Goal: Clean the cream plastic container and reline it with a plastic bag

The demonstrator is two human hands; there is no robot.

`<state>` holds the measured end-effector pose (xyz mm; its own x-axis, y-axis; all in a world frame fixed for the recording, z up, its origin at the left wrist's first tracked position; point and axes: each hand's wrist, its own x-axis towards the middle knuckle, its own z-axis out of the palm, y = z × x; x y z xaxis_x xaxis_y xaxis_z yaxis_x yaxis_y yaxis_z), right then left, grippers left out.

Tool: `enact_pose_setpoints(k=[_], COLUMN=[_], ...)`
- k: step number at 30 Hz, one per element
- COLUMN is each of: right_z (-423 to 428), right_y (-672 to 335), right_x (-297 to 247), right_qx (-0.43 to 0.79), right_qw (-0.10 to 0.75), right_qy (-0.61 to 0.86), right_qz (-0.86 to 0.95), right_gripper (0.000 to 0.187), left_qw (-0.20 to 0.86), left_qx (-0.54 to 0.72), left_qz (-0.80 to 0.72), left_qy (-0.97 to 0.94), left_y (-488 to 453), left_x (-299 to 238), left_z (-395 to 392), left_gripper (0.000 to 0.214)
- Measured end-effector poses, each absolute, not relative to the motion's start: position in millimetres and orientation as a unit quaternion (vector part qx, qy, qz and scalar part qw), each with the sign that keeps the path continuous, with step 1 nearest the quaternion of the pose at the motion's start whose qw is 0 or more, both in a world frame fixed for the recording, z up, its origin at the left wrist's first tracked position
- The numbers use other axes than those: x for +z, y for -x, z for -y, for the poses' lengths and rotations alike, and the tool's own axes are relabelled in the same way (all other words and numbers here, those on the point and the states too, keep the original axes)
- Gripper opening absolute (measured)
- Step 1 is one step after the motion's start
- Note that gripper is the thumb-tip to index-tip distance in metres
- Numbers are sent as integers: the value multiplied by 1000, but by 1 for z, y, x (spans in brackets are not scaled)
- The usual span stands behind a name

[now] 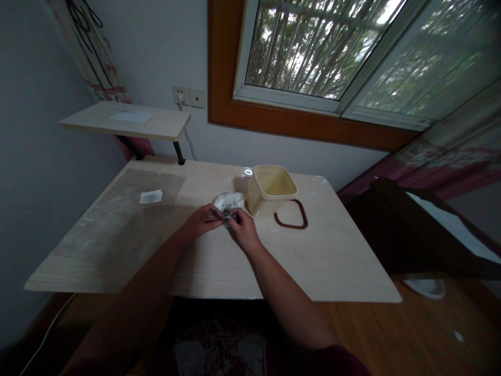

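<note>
My left hand (206, 220) and my right hand (243, 225) meet over the middle of the table, fingers closed in a pinch. Between their fingertips is a small, dark, shiny piece (227, 215), too small to name. Just behind it lies a crumpled clear plastic bag (230, 199) with whitish contents, close to my fingers. A cream plastic tub (257, 197), open at the top, stands to the right of the bag. Beside the tub lies a brown, curved, handle-like strip (304, 215), bent into an open loop.
A clear plastic sheet (117, 230) covers the left part of the table (321, 266), with a small white paper (151, 197) on it. A raised shelf (94, 119) stands at the back left. Beyond the table's right edge is dark furniture (391, 235). A window (305, 57) is behind.
</note>
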<state>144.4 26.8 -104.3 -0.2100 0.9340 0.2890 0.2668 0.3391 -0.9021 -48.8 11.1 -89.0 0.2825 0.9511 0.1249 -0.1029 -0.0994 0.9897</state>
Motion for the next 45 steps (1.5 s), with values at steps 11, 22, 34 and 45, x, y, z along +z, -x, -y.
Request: enact_pose_setpoints(k=[11,22,34,45], right_z=[-25,-25,-28,-30], right_y=[-140,-141,-143,-144], right_x=[-105,-97,-101,-106], right_qx=[446,344,360,368], right_qw=[452,472,456,463], right_qy=[405,408,428,435], right_qz=[657,702,692,678], right_gripper=[28,21,12,12], left_qw=[450,472,510,522], left_qx=[528,505,488,467], left_qz=[-437,-446,-430,-417], left_qy=[-572,-568,-563,-579], left_y=[48,48,47,50], left_x=[-98,-94,-91,-87], left_z=[-20,-21,-18,-10], left_gripper=[32,33,32,25])
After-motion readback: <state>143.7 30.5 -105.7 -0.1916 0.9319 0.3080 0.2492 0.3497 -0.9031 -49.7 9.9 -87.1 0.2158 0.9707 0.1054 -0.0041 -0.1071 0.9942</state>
